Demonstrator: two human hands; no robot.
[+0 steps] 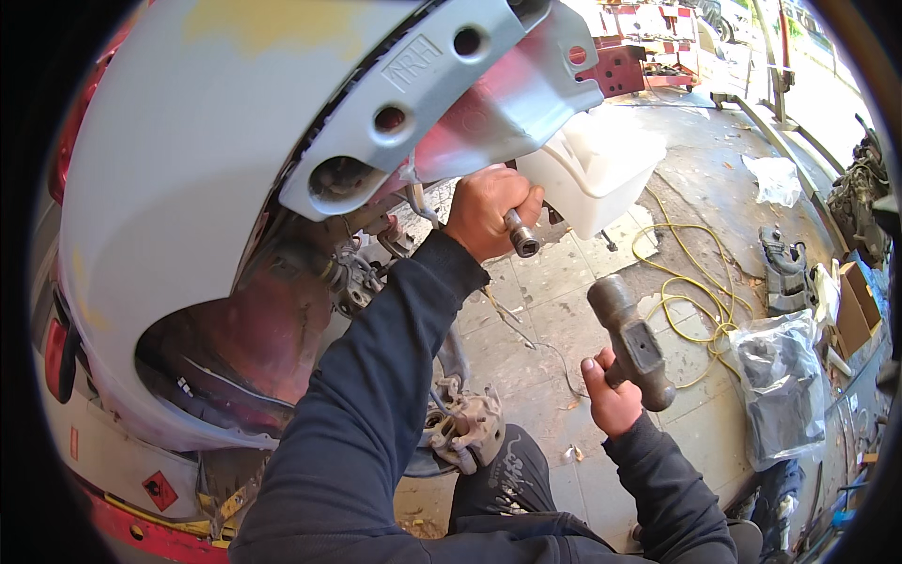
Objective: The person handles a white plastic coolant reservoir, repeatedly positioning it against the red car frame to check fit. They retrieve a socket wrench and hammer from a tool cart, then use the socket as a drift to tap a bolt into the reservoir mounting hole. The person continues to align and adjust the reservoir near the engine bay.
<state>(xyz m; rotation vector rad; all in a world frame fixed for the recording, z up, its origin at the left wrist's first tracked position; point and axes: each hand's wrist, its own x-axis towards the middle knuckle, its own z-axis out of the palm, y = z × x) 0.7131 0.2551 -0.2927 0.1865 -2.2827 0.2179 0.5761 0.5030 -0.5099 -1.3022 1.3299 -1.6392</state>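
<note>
My left hand is closed in a fist around a short steel bar. The bar's thick, round, socket-like end sticks out below the thumb; its other end is hidden. This fist is beneath the grey-painted metal panel of a car's front end, close beside a white plastic tank. Lower right, my right hand grips a ball-peen hammer just under its head. The flat face points up toward the bar, with a gap between them. Most of the handle is out of sight.
A grey primed fender with an open wheel arch fills the left. Below my left arm is a bare wheel hub. A yellow hose lies coiled on the tiled floor, near a plastic-wrapped dark part and a cardboard box.
</note>
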